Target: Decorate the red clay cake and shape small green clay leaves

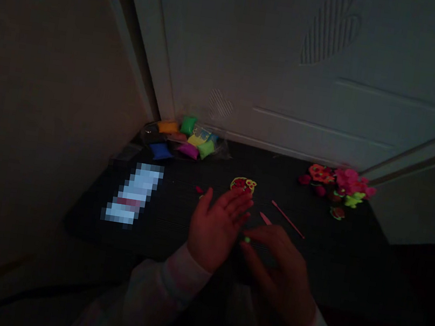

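"What lies at the left?"

"Near the left edge of a dark, flat-topped table [351, 254], a bright pale-blue rectangle [135, 194], blurred into blocks. Behind it, against the white panelled door [274, 57], colourful pillow-shaped packets [197, 141] in clear plastic."

"And the hands?"

"The left hand [213, 233] is palm up, fingers extended, thumb well apart. Beyond its fingertips is a round, red, yellow-rimmed piece [239, 183]. Just right of that palm, the right hand [286, 277] pinches a small bright-green lump [247, 239] between thumb and finger. I can't tell whether the lump touches the palm."

"Farther right?"

"A pointed pink tool [265, 218] just beyond the right hand, then a thin pink rod [287, 219]. Dark tabletop runs from the rod to a heap of pink, orange and yellow-green shapes [348, 180] near the back right edge."
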Demonstrator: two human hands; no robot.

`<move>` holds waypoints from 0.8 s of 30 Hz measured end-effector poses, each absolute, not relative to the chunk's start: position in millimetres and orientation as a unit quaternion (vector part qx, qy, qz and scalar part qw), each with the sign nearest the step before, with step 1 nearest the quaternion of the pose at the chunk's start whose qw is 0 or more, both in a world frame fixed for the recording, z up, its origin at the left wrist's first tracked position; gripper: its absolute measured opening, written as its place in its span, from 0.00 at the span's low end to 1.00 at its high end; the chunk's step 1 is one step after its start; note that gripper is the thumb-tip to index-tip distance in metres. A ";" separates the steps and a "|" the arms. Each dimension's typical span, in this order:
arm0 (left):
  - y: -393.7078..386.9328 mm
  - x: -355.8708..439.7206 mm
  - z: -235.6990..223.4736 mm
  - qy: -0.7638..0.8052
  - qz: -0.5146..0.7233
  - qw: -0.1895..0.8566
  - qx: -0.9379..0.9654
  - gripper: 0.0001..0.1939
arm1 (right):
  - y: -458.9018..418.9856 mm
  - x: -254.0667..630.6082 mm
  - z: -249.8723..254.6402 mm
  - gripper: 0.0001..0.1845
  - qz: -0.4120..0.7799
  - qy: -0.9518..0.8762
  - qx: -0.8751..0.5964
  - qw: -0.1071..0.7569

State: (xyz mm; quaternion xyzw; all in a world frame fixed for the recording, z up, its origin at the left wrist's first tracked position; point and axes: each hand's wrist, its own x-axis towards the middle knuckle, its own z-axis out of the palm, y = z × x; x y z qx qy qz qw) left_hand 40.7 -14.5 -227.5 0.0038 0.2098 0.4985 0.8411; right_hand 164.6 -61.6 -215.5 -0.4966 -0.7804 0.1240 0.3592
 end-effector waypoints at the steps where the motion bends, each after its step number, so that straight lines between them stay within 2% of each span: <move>1: -16.5 46.1 -225.1 0.192 0.490 0.850 -0.002 0.25 | -61.9 163.0 -213.5 0.08 0.116 -0.794 -0.491 0.339; 6: -23.1 58.2 -220.7 0.114 0.471 0.875 -0.017 0.28 | -68.8 164.9 -208.2 0.14 0.082 -0.837 -0.472 0.264; 10: -27.4 54.2 -218.5 0.074 0.476 0.876 -0.013 0.28 | -77.5 170.1 -200.7 0.18 0.111 -0.840 -0.460 0.266; 12: -29.7 52.0 -216.2 0.062 0.479 0.876 -0.013 0.28 | -78.8 169.1 -196.2 0.19 0.131 -0.815 -0.461 0.325; 15: -32.8 51.9 -212.0 0.048 0.481 0.875 -0.021 0.28 | -73.7 157.2 -190.5 0.16 0.167 -0.711 -0.455 0.510; 18: -35.6 55.0 -207.6 0.040 0.476 0.878 -0.040 0.27 | -61.6 134.0 -187.5 0.15 0.290 -0.550 -0.405 0.671; 20: -37.2 57.2 -204.5 0.038 0.478 0.875 -0.058 0.26 | -53.4 117.7 -187.9 0.15 0.366 -0.478 -0.374 0.706; 24: -39.3 60.5 -200.0 0.045 0.500 0.862 -0.076 0.24 | -43.2 97.1 -194.3 0.20 0.365 -0.437 -0.366 0.736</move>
